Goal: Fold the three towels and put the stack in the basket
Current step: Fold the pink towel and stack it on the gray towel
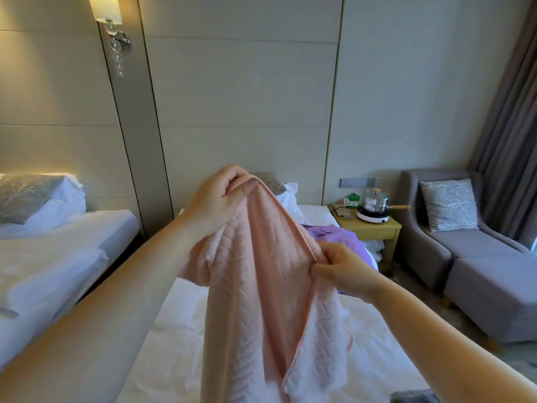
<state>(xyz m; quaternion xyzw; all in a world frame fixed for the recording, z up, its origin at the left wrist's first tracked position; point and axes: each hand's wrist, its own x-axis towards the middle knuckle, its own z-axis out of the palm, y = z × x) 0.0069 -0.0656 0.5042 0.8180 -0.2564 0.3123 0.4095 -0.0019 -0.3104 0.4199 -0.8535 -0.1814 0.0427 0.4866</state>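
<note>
Pink towel (261,286) hangs unfolded above the bed (174,330), its top edge pinched by the left hand (220,196) and lower down by the right hand (340,269). A purple towel (334,234) lies behind, crumpled; no basket shows, so folding has barely begun.

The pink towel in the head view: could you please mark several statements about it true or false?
1. Both the left hand and the right hand hold the pink towel. True.
2. The left hand grips lower than the right hand. False: it grips higher.
3. A purple cloth lies on the bed behind the towel. True.
4. The towel lies folded flat on the bed. False: it hangs unfolded from the hands.
</note>
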